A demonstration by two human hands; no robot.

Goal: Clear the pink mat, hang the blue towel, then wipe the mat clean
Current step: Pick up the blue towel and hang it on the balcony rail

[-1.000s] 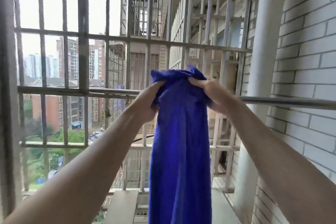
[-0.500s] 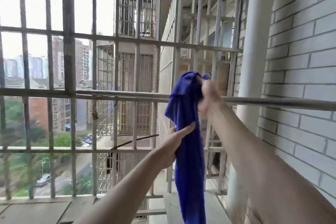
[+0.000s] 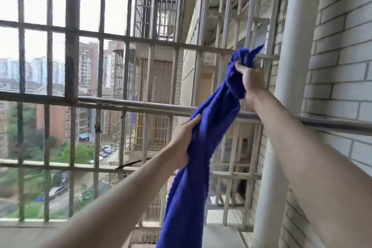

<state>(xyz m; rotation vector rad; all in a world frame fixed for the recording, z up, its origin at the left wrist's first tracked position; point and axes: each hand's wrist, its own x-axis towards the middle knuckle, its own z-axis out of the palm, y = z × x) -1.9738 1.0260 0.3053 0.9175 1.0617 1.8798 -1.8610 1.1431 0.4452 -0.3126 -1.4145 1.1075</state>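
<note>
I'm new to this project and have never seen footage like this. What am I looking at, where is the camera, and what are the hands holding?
There is no machine here: these are a person's two bare arms. The one picture comes from a wide-angle camera worn on their head, looking forward. The right hand grips the bunched top end of a blue towel, above a horizontal metal rail. The left hand grips the towel lower down, just below the rail in the picture. The rest of the towel hangs past the bottom edge. Behind are window bars; to the right, a white pipe and a brick wall.
</note>
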